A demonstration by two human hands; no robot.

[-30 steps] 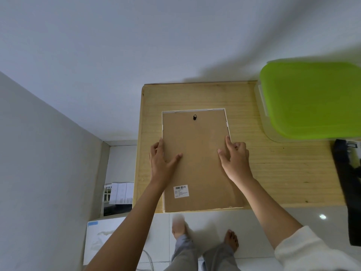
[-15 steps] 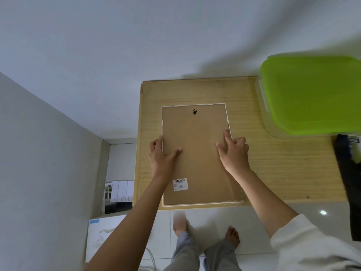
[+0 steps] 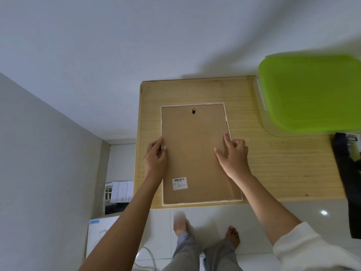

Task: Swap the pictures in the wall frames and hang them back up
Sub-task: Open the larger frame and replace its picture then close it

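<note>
We see the picture frame lying face down on the wooden table, its near edge at the table's near edge and a barcode label on the backing's near left corner. Our left hand pinches the frame's left rim, while our right hand presses a straight index finger and thumb on the backing beside the right rim, the other fingers curled. Farther on, the black hanger hook sits at the backing's far end, and a green-lidded container stands at the table's far right, apart from the frame.
</note>
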